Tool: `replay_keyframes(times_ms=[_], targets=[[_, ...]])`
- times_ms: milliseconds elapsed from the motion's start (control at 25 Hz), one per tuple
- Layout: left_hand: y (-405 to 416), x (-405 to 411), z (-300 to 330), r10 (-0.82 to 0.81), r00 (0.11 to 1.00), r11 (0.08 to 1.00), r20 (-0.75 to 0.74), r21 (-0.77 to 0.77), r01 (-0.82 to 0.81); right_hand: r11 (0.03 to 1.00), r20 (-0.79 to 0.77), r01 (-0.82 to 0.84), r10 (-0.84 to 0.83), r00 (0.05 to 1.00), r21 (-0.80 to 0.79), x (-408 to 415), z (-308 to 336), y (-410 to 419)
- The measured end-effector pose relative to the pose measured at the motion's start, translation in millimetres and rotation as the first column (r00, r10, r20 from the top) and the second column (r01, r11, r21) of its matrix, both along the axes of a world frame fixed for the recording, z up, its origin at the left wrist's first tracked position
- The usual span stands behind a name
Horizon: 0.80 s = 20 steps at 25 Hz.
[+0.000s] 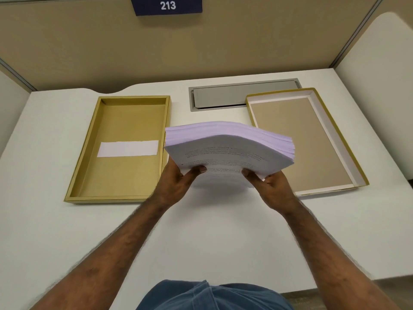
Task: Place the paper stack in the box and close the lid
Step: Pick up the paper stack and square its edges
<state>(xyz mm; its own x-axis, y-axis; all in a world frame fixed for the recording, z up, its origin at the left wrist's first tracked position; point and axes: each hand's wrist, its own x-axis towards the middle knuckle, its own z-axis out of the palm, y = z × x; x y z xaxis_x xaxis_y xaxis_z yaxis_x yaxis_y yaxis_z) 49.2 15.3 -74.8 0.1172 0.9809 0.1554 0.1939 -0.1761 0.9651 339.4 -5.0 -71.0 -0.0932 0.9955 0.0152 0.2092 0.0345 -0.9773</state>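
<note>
A thick stack of white printed paper [228, 148] is held up above the middle of the white desk [212, 231], its far end bowed. My left hand [178, 180] grips its near left corner and my right hand [268, 184] grips its near right corner, thumbs on top. To the left lies a shallow mustard-yellow tray [89, 175] with a white label strip inside. To the right lies a second shallow tray [330, 135] with white inner walls, a brown floor and a yellow outside. Which one is the box and which the lid I cannot tell.
A grey cable hatch [223, 97] is set into the desk behind the stack. Beige partition walls [223, 48] close the desk at the back and sides, with a "213" sign [167, 5] above. The desk's front edge runs near my body.
</note>
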Motion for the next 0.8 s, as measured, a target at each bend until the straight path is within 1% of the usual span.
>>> replay_keyframes(times_ms=[160, 320, 440, 520, 600, 720, 800], targets=[[-10.8, 6.5, -9.7, -0.013, 0.999, 0.992, 0.030, -0.125, 0.016, 0.998, 0.086, -0.026, 0.031, 0.996, -0.060, 1.6, -24.5, -7.5], [-4.1, 4.4, -9.1, -0.019, 1.000, 0.993, 0.008, -0.114, 0.020, 0.996, 0.123, -0.055, 0.064, 0.990, -0.077, 1.8, -39.1, -11.3], [-2.1, 6.6, -3.2, 0.073, 0.997, 0.985, -0.013, -0.154, -0.074, 0.993, 0.165, -0.079, 0.092, 0.982, -0.086, 0.9, -31.6, -3.9], [-5.2, 2.9, -0.3, 0.126, 0.992, 0.975, 0.000, -0.187, -0.123, 0.986, 0.133, -0.137, 0.149, 0.980, -0.091, -2.5, -20.9, -2.5], [-10.2, -7.9, 4.5, 0.163, 0.986, 0.961, -0.018, -0.225, -0.163, 0.975, 0.066, -0.180, 0.190, 0.980, -0.128, -10.1, -7.7, -5.1], [-20.0, -37.6, 15.7, 0.197, 0.980, 0.918, 0.008, -0.353, -0.182, 0.957, -0.067, -0.203, 0.193, 0.979, -0.209, -34.2, 8.7, -10.0], [-23.4, -65.7, 26.9, 0.201, 0.979, 0.891, -0.015, -0.412, -0.190, 0.938, -0.154, -0.221, 0.185, 0.971, -0.266, -60.4, 14.4, -11.3]])
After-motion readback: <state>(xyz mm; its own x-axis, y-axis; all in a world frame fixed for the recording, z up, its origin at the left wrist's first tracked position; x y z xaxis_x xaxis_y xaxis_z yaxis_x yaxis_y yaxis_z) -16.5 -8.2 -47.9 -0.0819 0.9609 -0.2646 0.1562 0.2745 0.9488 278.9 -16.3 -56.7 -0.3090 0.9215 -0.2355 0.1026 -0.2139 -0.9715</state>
